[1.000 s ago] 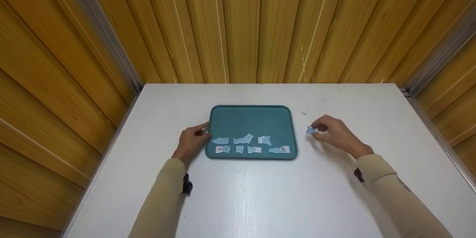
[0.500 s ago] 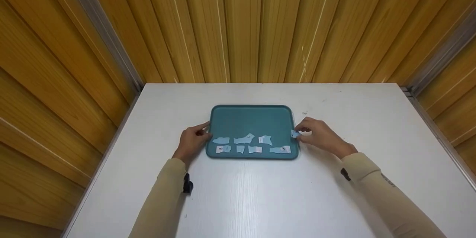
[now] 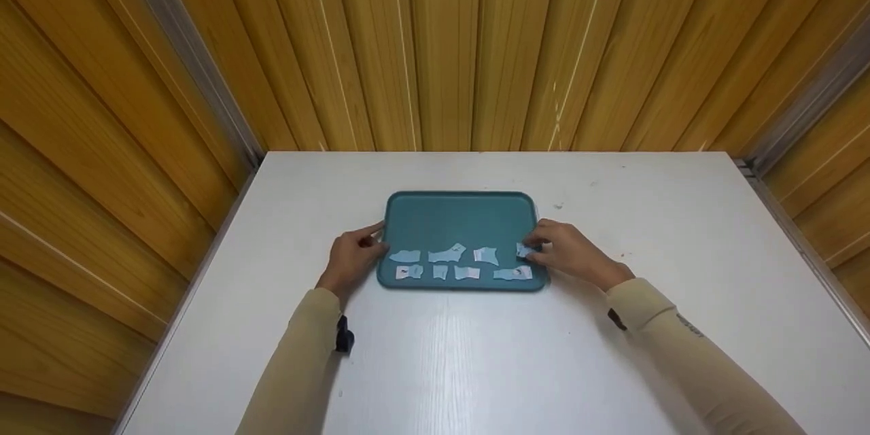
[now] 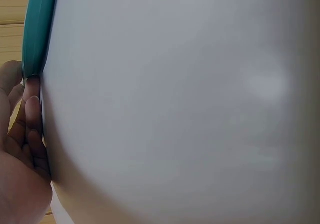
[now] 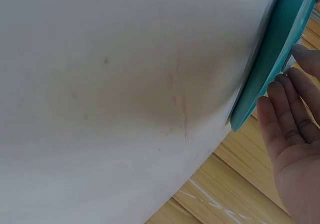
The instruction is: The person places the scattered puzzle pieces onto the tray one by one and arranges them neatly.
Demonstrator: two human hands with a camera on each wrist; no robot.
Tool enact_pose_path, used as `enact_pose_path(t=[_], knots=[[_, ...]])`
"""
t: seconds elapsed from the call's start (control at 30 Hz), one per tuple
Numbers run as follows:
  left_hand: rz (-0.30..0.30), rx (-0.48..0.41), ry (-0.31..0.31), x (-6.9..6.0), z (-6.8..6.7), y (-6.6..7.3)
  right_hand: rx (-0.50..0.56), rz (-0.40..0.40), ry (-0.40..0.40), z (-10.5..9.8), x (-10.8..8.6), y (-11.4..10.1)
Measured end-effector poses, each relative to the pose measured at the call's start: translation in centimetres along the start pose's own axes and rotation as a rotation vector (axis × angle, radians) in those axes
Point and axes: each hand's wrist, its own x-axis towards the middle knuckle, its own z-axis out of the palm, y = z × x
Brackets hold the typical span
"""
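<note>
A green rectangular tray (image 3: 462, 221) lies on the white table, with several torn pieces of light blue paper in two rows along its near half. My left hand (image 3: 348, 257) pinches the tray's left rim; in the left wrist view the thumb and fingers meet at the tray's corner (image 4: 39, 28). Over the right side of the tray, my right hand (image 3: 574, 255) holds a small torn blue paper piece (image 3: 522, 250) between thumb and fingers. Just below it lies a blue piece with a pale printed end (image 3: 513, 273). The right wrist view mostly hides the held piece.
The white table (image 3: 442, 353) extends around the tray on all sides. A small scrap or mark (image 3: 558, 206) lies right of the tray. Yellow wood-patterned panels (image 3: 442, 47) stand behind the table and at its sides.
My right hand has moved left from the table beside the tray to over its right side, carrying the torn paper piece. The left hand has stayed at the left rim.
</note>
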Motion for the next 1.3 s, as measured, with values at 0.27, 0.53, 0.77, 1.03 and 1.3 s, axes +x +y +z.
enact_pose_path(t=[0.27, 0.53, 0.77, 1.03, 1.3], knots=[[-0.009, -0.014, 0.002, -0.1, 0.0, 0.2, -0.062, -0.036, -0.005, 0.7, 0.3, 0.1], [-0.014, -0.024, 0.005, -0.1, 0.0, 0.2, -0.070, -0.040, -0.010, 0.9, 0.5, 0.1], [0.020, -0.015, 0.010, -0.1, 0.0, -0.1, -0.046, -0.031, -0.016, 1.0, 0.3, 0.2], [0.046, -0.022, 0.051, -0.4, 0.1, -0.3, -0.023, -0.052, 0.031, 0.1, -0.2, 0.1], [0.043, -0.024, 0.103, -1.0, 0.5, 0.1, 0.005, -0.042, 0.102, -1.5, -1.1, 0.4]])
